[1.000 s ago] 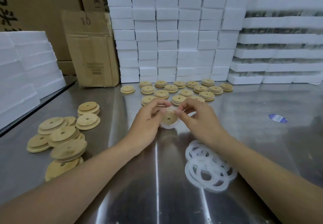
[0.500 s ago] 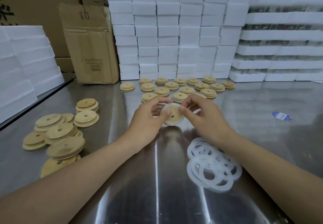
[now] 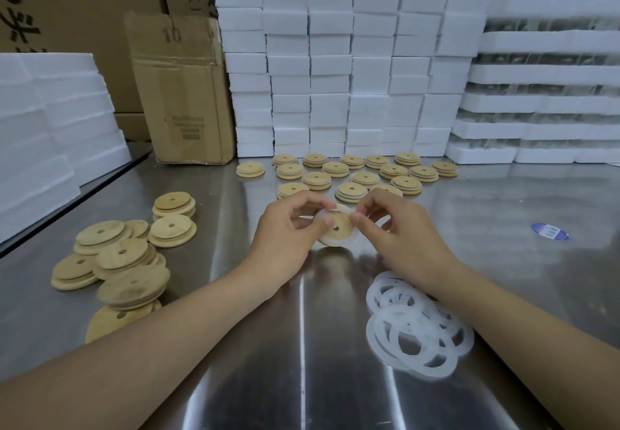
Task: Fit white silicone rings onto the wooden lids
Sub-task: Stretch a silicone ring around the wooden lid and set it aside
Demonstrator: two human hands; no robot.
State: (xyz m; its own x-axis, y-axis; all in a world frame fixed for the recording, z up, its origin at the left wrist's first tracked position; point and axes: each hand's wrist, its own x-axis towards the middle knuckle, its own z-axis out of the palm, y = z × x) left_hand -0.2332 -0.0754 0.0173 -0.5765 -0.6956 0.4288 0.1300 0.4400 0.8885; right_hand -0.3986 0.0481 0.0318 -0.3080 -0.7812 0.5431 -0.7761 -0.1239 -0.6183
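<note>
Wooden lid [image 3: 336, 228] is in the middle of the frame, tipped up so its flat face with the little hole looks at me. My left hand [image 3: 285, 231] holds it from the left, with the thumb on its face and the other fingers curled behind it. My right hand [image 3: 399, 231] pinches its right edge with the thumb and first finger. A white silicone ring [image 3: 327, 242] goes round the rim of the lid; it shows at the bottom edge and at the top. I cannot tell if the ring sits all the way in. Under my hands is a shiny metal table [image 3: 302, 362]. A heap of loose white rings [image 3: 416, 325] lies in the lower right, just beside my right arm. A messy pile of plain lids [image 3: 114, 262] is on the left side. Past my hands, more lids in rows [image 3: 362, 171] lie in the upper middle. Behind them stand white foam blocks [image 3: 352, 60], and a brown cardboard box [image 3: 184, 94] stands at the upper left. A small blue sticker [image 3: 549, 231] lies on the table at the right.
</note>
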